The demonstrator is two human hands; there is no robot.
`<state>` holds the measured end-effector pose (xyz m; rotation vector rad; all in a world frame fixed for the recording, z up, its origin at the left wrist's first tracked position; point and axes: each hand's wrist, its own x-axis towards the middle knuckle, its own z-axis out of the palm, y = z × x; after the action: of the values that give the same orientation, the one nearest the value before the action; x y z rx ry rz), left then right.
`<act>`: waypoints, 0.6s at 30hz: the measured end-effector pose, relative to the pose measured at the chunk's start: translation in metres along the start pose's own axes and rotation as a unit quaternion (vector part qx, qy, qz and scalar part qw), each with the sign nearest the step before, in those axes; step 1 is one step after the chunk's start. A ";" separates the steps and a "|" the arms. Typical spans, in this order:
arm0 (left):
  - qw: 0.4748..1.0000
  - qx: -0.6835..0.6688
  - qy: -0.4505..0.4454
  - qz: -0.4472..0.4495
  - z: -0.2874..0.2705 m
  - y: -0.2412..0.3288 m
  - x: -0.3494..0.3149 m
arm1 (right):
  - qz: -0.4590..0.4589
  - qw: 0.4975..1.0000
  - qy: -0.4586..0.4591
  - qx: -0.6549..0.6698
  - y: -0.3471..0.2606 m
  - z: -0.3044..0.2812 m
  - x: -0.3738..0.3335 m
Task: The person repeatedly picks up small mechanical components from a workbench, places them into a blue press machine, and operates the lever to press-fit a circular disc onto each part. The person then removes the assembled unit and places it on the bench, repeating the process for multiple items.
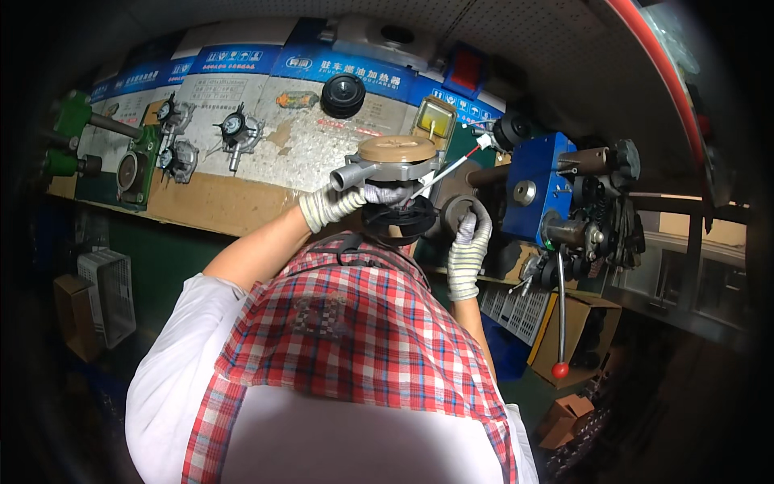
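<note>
My left hand (pixel 332 206), in a striped knit glove, is closed on a grey metal blower housing (pixel 348 175). The housing has a short side spout and a round tan disc (pixel 397 148) on top. Black round parts (pixel 399 219) sit just below it, close to my apron; whether they are joined to it I cannot tell. A cable with a white connector (pixel 484 142) runs up and right from the housing. My right hand (pixel 469 250), gloved too, has its fingers bent round the edge of a dark grey round part (pixel 456 213), beside the black parts.
A blue press (pixel 534 187) with a red-knobbed lever (pixel 561 369) stands at right, a green press (pixel 145 165) at far left. Several metal motor assemblies (pixel 235 129) and a black ribbed round part (pixel 343 96) lie on the cardboard-covered bench (pixel 270 165). A yellow-filled container (pixel 434 121) sits behind the housing.
</note>
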<state>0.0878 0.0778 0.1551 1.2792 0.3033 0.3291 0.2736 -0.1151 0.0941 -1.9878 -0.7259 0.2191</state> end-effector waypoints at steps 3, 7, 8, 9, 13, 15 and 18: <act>0.998 0.067 0.002 -0.007 -0.004 -0.004 0.001 | 0.016 1.000 0.000 -0.006 0.000 0.002 -0.006; 0.997 -0.055 0.029 -0.041 -0.019 -0.034 -0.007 | 0.033 0.999 -0.013 0.033 -0.014 0.009 -0.013; 0.992 -0.113 -0.002 -0.064 -0.027 -0.059 -0.006 | 0.055 0.997 -0.025 0.039 -0.014 0.010 -0.016; 0.984 -0.161 -0.023 -0.068 -0.028 -0.058 -0.007 | 0.079 0.995 -0.034 0.045 -0.012 0.010 -0.017; 0.964 -0.240 -0.086 -0.073 -0.026 -0.049 -0.007 | 0.086 0.996 -0.017 0.027 0.031 0.021 -0.038; 0.988 -0.128 0.013 -0.086 -0.046 -0.092 -0.015 | 0.056 0.993 -0.013 -0.101 0.051 0.021 -0.052; 0.888 -0.443 0.047 -0.110 -0.067 -0.181 -0.007 | 0.110 0.987 0.012 -0.114 0.081 0.014 -0.079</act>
<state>0.0675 0.0878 -0.0370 0.3189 0.3213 0.2813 0.2360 -0.1789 0.0073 -2.2868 -0.5333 0.2524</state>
